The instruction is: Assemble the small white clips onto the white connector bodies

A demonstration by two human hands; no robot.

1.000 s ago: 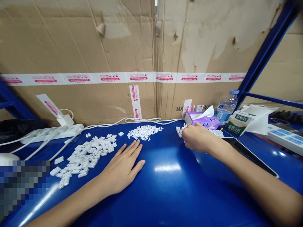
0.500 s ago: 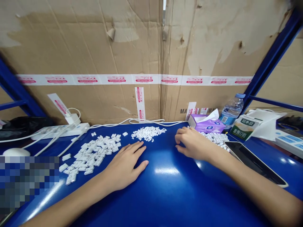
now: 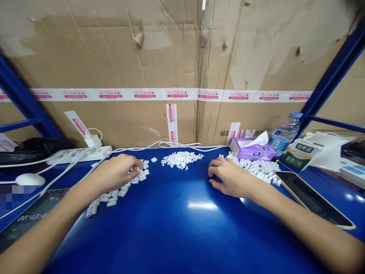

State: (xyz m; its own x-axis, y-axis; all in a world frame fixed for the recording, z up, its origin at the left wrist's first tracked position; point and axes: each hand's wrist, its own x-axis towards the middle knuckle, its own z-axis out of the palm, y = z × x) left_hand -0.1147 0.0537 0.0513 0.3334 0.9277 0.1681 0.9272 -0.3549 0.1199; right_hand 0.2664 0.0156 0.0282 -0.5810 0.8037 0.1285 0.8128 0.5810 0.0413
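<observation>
Tiles (image 3: 124, 190) left of the pegs (image 3: 181, 160) probably suit a light edge pinch by the left hand (image 3: 118, 172); right of them rests the right hand (image 3: 228, 176), both hands' fingers curled, any grip impossible to tell.

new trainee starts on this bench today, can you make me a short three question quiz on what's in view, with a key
1. Multiple choice: which pile is the left hand at?
a) the tiny white pieces in the middle
b) the flat white pieces on the left
c) the white pieces on the right

2. True or false: the water bottle has its blue cap on.

3. Fill in the colour: a white tissue sticks out of the ___ pack.

Key: 1 b; 2 true; 3 purple.
</observation>
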